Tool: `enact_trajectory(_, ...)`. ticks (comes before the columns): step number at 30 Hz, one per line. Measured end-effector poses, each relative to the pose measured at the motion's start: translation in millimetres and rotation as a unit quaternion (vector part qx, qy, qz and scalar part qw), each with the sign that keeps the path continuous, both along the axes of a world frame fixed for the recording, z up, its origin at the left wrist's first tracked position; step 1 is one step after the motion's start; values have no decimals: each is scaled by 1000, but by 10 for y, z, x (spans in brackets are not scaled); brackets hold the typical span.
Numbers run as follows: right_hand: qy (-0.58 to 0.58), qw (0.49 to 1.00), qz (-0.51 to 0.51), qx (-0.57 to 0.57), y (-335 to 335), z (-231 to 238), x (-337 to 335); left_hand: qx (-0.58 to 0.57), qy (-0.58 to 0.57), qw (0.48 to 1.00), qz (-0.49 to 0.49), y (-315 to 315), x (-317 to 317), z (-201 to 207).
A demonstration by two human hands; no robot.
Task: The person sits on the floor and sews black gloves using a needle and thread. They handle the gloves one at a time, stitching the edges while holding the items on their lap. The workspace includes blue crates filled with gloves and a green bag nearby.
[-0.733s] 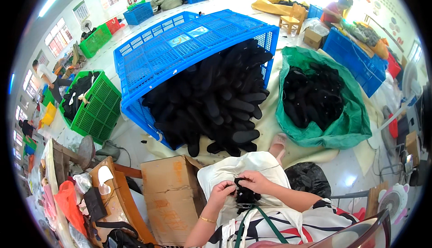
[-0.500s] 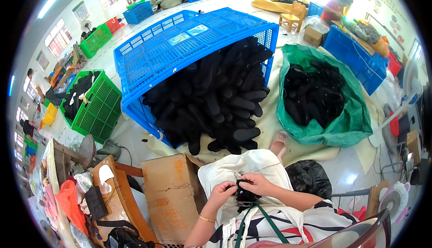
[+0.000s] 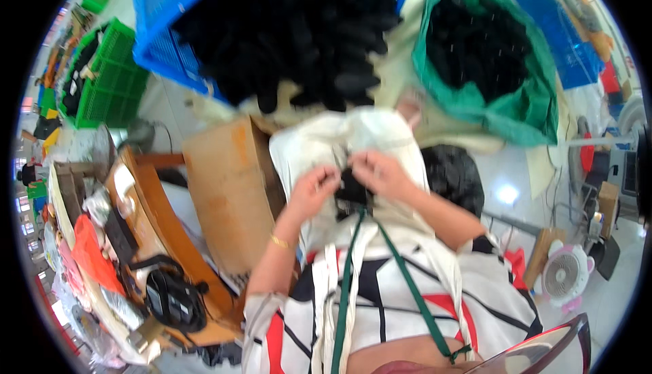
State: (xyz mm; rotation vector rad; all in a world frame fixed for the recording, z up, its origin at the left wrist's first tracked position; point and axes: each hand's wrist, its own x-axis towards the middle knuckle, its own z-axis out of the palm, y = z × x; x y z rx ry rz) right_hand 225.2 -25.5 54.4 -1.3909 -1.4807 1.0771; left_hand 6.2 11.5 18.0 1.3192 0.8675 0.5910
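Observation:
On my lap, over a white cloth [image 3: 319, 136], lies a small black sock-like piece [image 3: 353, 192]. My left hand [image 3: 314, 189] is at its left edge, fingers curled in a pinch. My right hand [image 3: 382, 174] is closed at its upper right, thumb and fingertips together. The fingertips are blurred, and any small part between them cannot be made out. Beyond my knees, a tipped blue crate [image 3: 159, 48] spills a heap of black socks [image 3: 292, 48]. Right of it stands an open green sack [image 3: 523, 116] with more black pieces inside.
A cardboard box [image 3: 221, 191] and a wooden bench [image 3: 153, 228] with a black bag [image 3: 173, 299] stand to my left. A green crate [image 3: 112, 85] is farther left. At my right are a black plastic bag [image 3: 454, 178] and a white-and-pink fan [image 3: 565, 275].
The view has tilted down, so the crate and sack sit higher in the picture. My hands have moved slightly apart, left and right, above the black piece.

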Motion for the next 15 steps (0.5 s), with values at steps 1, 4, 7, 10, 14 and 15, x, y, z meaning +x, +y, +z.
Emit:
enact_trajectory(1, 95, 993, 2, -75, 34, -21, 78, 33, 17, 999, 9, 42, 24, 155)
enact_trajectory(4, 162, 978, 43, -122, 119, 176, 228, 193, 59, 979, 10, 65, -27, 436)
enact_trajectory(7, 167, 967, 100, -164, 147, 231, 297, 279, 49, 959, 11, 150, 16, 464)
enact_trajectory(10, 114, 954, 154, -229, 177, 430, 344, 289, 56, 956, -14, 177, 50, 534)
enact_trajectory(14, 29, 959, 220, -175, 236, 494, 356, 313, 68, 947, -35, 171, 56, 648)
enact_trajectory(15, 17, 964, 229, -134, 236, 486, 351, 320, 67, 944, -38, 167, 61, 665)
